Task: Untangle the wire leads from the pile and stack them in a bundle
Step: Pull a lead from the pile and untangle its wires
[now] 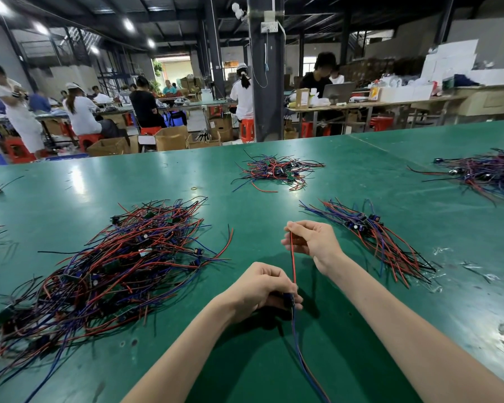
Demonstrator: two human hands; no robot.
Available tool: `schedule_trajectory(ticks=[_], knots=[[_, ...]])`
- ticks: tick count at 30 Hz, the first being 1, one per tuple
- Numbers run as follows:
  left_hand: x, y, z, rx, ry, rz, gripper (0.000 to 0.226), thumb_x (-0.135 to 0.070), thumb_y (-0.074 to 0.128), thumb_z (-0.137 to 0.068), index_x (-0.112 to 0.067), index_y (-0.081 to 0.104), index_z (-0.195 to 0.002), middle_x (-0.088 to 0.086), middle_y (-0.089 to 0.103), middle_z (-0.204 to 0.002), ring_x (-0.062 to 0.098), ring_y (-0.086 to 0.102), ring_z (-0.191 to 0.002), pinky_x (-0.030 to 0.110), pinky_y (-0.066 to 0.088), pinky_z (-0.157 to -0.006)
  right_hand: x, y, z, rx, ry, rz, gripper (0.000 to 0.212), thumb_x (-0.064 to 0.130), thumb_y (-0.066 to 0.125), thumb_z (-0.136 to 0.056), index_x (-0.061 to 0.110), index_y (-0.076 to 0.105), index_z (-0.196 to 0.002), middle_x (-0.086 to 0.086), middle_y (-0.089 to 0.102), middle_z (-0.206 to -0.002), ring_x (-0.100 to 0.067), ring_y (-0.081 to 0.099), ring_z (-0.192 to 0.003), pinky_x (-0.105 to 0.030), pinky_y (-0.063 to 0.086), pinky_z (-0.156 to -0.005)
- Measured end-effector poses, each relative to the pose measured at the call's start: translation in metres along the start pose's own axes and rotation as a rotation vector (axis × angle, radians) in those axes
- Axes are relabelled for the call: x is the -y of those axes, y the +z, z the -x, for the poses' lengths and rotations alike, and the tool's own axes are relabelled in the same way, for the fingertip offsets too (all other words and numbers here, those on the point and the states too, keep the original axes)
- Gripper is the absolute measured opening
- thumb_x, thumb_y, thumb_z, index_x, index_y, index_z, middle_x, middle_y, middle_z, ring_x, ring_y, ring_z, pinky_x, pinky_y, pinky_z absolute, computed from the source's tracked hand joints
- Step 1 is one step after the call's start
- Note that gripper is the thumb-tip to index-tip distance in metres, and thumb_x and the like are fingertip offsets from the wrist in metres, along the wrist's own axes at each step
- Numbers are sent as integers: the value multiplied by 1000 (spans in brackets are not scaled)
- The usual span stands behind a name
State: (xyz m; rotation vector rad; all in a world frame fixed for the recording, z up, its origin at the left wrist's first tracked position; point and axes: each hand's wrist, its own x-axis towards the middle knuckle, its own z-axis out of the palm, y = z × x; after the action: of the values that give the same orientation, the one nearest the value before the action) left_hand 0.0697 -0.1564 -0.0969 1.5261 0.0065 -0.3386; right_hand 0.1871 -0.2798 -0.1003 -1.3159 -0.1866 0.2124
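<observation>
Two bare hands hold one red-and-blue wire lead (293,263) above the green counter (274,199), near the middle of its near edge. Our left hand (269,289) curls round the lead's small dark component end. Our right hand (314,242), just beyond it, pinches the upper part of the red strand, which runs straight between the two. The blue strands trail from the left hand toward the near edge.

To do this step well, we judge that the right fingers should slide along the strand to its tip, straightening it while the left hand keeps the component firm; a jerk could kink the wire. All strands should lie parallel before the lead is laid down, with its component end matching the others.

The large tangled pile of red, blue and black leads (122,263) lies near the left hand, on its left. The aligned bundle of sorted leads (384,239) lies just right of the right hand, toward the right edge.
</observation>
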Motion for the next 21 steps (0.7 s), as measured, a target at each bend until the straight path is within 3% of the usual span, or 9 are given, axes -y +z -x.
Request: schedule_trajectory(ticks=[6,12,21], knots=[[1,1,-2,5,9,1,16,-2,62,-65,-8,61,-51,10,64,-64,24,67,-63,36,59,-69,2,2,2,-4,63,-84,16,7,63,-88,0,65,-74,-5,63,-53,-14,62,-45,-22,52,-45],[3,-1,-4,13,16,-22,18,-4,62,-66,-12,65,-51,8,66,-64,23,68,-65,40,57,-77,2,3,1,-16,58,-48,15,7,63,-88,0,65,-74,-2,61,-51,-10,56,-41,-20,47,-42],[3,0,-4,4,21,-9,15,-3,62,-64,-10,63,-50,9,64,-63,23,67,-64,36,58,-73,0,4,0,-10,48,-42,16,5,63,-88,0,64,-73,-2,60,-48,-8,53,-38,-17,44,-40]])
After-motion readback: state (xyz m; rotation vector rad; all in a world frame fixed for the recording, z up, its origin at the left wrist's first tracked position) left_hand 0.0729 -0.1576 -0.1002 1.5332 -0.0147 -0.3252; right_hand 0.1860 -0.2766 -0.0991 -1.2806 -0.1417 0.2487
